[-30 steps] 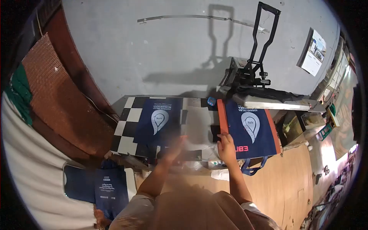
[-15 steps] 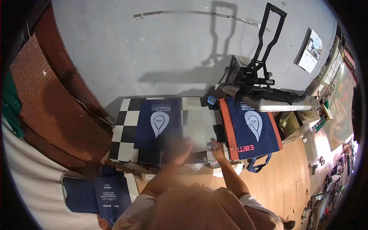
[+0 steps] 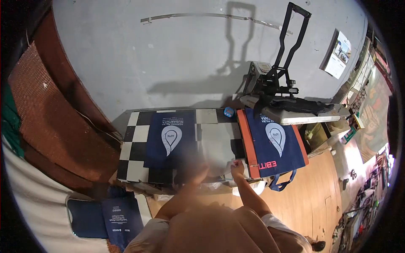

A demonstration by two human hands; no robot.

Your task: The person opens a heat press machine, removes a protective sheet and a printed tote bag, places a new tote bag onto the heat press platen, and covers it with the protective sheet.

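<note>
My left hand [image 3: 197,173] is smeared by motion and hovers at the near edge of the checkered table [image 3: 137,133]. Its fingers do not show clearly. By the near right corner of a pale sheet [image 3: 217,145], the fingers of my right hand [image 3: 237,168] are pinched together; what lies between them is too small to tell. The sheet covers the checks between two printed pieces. Left of it lies a navy fabric panel [image 3: 154,143] with a white leaf-shaped logo. To its right, a navy bag [image 3: 291,147] with orange sides and the same logo sits under the press's edge.
A heat press [image 3: 301,116] with a tall black handle [image 3: 282,46] stands at the back right. A small blue object [image 3: 228,111] sits by the wall. Folded navy bags [image 3: 122,219] lie at lower left. A woven brown panel [image 3: 63,109] leans on the left.
The view has shifted slightly. My left hand stays blurred near the table edge. The fingers of my right hand have drawn closer together, and the pale sheet appears slightly nearer to me.
</note>
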